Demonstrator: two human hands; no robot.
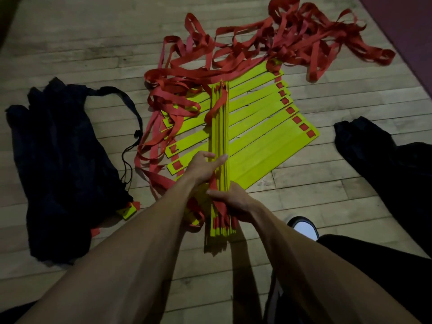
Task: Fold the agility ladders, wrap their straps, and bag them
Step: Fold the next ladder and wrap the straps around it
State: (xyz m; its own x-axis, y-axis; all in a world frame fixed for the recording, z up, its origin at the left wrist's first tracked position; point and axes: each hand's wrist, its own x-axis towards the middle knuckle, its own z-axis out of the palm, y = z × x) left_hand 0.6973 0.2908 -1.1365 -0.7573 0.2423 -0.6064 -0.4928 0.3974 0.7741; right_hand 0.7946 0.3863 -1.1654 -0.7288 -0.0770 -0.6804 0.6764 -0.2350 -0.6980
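Closest to me, my right hand (230,202) is wrapped around the near end of a stack of yellow rungs (219,141) that I'm holding on edge, with a bit of red strap caught under my fingers. Just past that, my left hand (203,166) grips the same stack from the left, thumb lying up along the top edges. My white shoe (303,228) pokes out near right, next to my dark trouser leg.

Under the stack, the loose rungs (254,127) lie flat on the wood floor (327,195), fanned out diagonally, red webbing showing through the slots at their ends.

Off to the left there's a black drawstring bag (63,164) slumped on the floor, with a yellow rung end (127,210) and red strap sticking out of its near side. Another black bag (364,143) sits to the right.

Farthest away, the red straps (268,43) are one big tangled mess across the floor.
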